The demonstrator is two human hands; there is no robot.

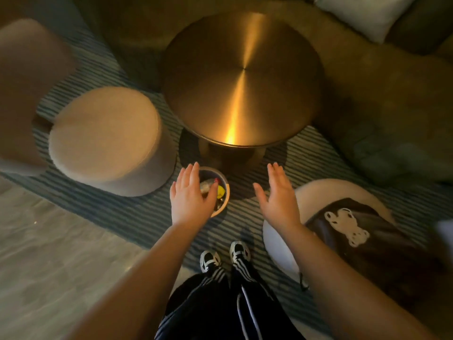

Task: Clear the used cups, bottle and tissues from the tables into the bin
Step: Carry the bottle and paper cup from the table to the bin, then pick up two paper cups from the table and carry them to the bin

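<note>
A striped blue rug (pixel 127 217) covers most of the floor, with pale hard flooring (pixel 49 253) at 8 o'clock. A dark sofa (pixel 382 99) curves along 1 to 3 o'clock, carrying a pale cushion (pixel 362 13). At 12 o'clock stands the round brass table (pixel 242 79), its brushed top catching a bright streak of light. A round beige pouf (pixel 107 141) sits at 9 o'clock, just beside the table, and a brown chair (pixel 27 89) is beyond it at 10 o'clock. At 4 o'clock is a white round stool (pixel 284 249) with a dark garment bearing a white bear print (pixel 348 227) laid over it.

The person's 2 shoes (pixel 224 256) point toward the table. The right hand (pixel 279 200) hovers with fingers straight and together, holding nothing. The left hand (pixel 190 197) hangs over the bin (pixel 224 192), fingers spread and relaxed, also holding nothing.

The small round bin stands on the rug at the table's foot, near 6 o'clock from its base. Inside lie a clear bottle with a red cap (pixel 208 184) and something yellow (pixel 221 191); the rest is too dim to tell.
</note>
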